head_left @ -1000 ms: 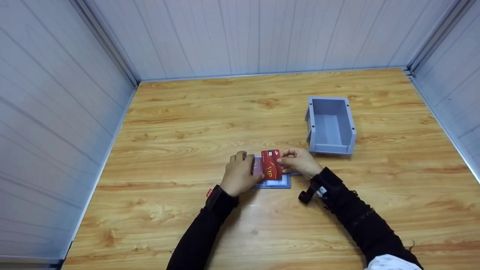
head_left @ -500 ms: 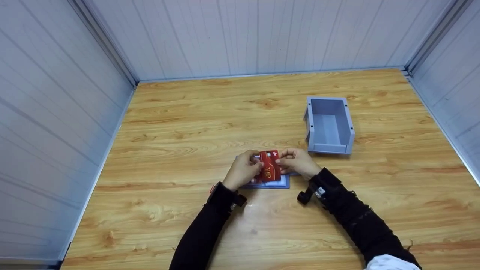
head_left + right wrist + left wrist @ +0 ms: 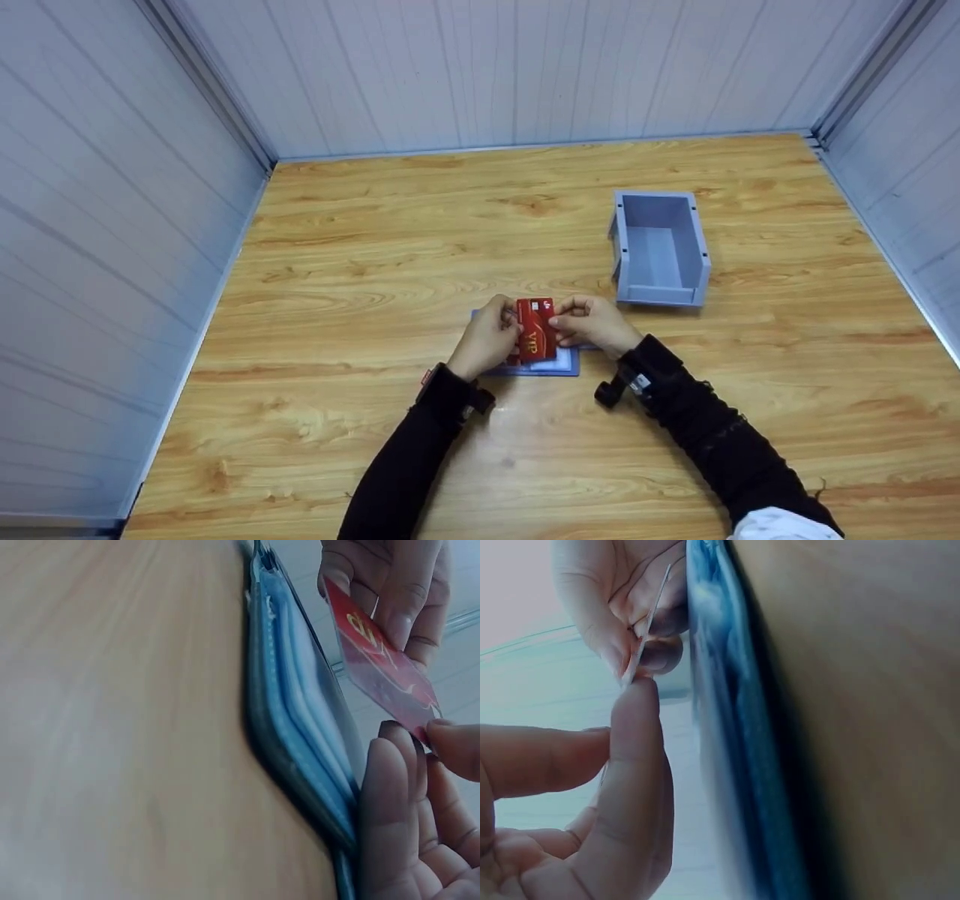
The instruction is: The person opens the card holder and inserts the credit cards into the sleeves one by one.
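Observation:
A red card with gold "VIP" lettering (image 3: 536, 330) is held upright between both hands in the head view. My left hand (image 3: 487, 339) pinches its left edge between thumb and fingers. The right hand (image 3: 598, 328) pinches the opposite edge with thumb and forefinger. Beneath the card lies a blue card holder (image 3: 571, 367), spread open on the table and partly hidden by the hands. From the right wrist view, the holder's layered, stitched edge (image 3: 289, 716) shows beside the card, which is apart from it. Only the card's thin edge (image 3: 654, 611) appears in the left wrist view.
A grey open-fronted plastic bin (image 3: 664, 296) stands on the wooden table (image 3: 360, 247), beyond the right hand. Pale panel walls (image 3: 480, 75) border the table at the back and both sides. A black wrist camera (image 3: 607, 395) juts from the right sleeve.
My left hand has come off the card holder's left side and now pinches the red card's left edge. The card has shifted slightly left; the right hand keeps its grip.

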Tool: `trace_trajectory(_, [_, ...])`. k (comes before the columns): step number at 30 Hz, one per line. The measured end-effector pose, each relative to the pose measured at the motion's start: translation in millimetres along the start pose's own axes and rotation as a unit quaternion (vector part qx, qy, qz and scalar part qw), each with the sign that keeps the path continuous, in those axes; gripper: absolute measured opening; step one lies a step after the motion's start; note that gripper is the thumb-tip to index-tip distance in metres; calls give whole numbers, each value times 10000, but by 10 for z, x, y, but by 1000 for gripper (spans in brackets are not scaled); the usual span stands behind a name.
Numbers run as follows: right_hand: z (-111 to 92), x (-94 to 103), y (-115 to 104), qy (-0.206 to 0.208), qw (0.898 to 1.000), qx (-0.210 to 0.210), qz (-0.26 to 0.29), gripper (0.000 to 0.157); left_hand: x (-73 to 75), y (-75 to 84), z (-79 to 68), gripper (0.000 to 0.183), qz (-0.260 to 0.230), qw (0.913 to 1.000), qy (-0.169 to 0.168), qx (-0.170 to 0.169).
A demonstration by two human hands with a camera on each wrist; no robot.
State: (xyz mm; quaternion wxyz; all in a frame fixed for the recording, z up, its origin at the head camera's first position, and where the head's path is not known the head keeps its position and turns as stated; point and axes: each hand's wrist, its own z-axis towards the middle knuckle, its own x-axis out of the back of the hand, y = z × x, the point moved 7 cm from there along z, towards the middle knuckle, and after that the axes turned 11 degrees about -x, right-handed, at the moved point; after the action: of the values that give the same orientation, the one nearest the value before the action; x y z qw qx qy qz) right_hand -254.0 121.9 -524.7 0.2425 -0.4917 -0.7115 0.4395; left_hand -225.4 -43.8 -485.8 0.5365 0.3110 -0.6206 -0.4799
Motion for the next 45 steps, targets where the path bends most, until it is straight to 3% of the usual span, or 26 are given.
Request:
trace_trajectory(6, [-50,16,-73,176,9975,264,-639,24,155,73,-27,22,-20,9998,174,-39])
trace_trajectory(11, [-99,74,-143,676,9831,473,-1633,23,276,90,-43,25,-156,9996,230,-9])
trace_trajectory(16, [-158,131,-210,1072,9546,766,-2672,17,340,69,-59,26,-208,9996,144,120])
trace_trajectory(22, [-212,141,-252,1359,9152,871,-3693,15,365,-14,-58,29,97,9995,-33,304])
trace_trajectory(30, [-218,108,-243,1407,8826,842,-4407,19,378,-153,-41,45,250,9977,-9,629])
trace_trajectory(37, [-220,89,-245,1404,8759,669,-4567,22,317,-157,-39,46,658,9967,-147,454])
trace_trajectory(45, [-218,92,-240,1364,8790,674,-4519,23,231,-84,-48,46,972,9950,-168,128])
